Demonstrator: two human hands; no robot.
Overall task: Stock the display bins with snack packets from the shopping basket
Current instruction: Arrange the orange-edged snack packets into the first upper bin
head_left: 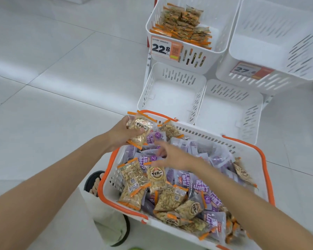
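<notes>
Stocking is barely begun: your left hand (121, 133) grips orange-edged packets (141, 129); your right hand (172, 157) hovers spread and empty over the full basket (202, 132). Beyond both, one stocked bin (215, 58), three empty bins (170, 100).

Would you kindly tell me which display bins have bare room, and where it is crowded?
The lower left bin and lower right bin, bordering the basket, are bare, as is the upper right bin behind the 27.6 tag. The 22.8 bin is half filled with orange-edged packets; the basket is packed.
</notes>
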